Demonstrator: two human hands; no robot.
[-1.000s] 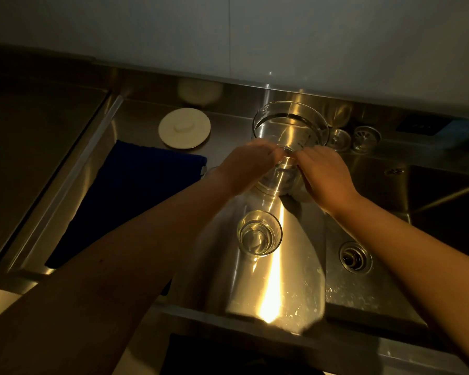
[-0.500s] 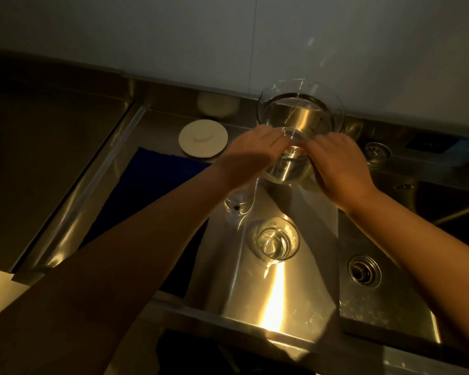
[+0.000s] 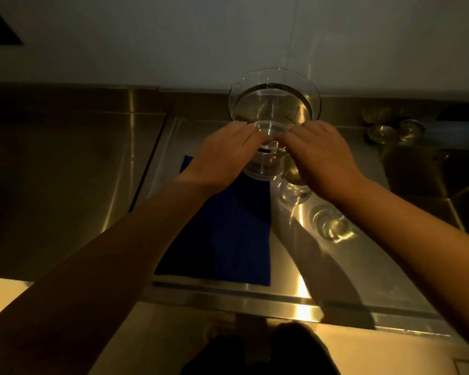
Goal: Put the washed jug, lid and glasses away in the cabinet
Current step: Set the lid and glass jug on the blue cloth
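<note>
Fingers point(image 3: 251, 136) of both hands curl round jug point(image 3: 275, 104), lifted off counter. Wet glass: slippery, fragile, rigid. Better grip low on body, not rim.

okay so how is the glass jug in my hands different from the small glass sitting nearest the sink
The glass jug is far wider than the small glass. The jug is gripped between the left hand and right hand, up off the steel; the glass stands untouched on the draining board. The jug partly overlaps the blue cloth; the glass sits right of it. Both are clear and open-topped.
</note>
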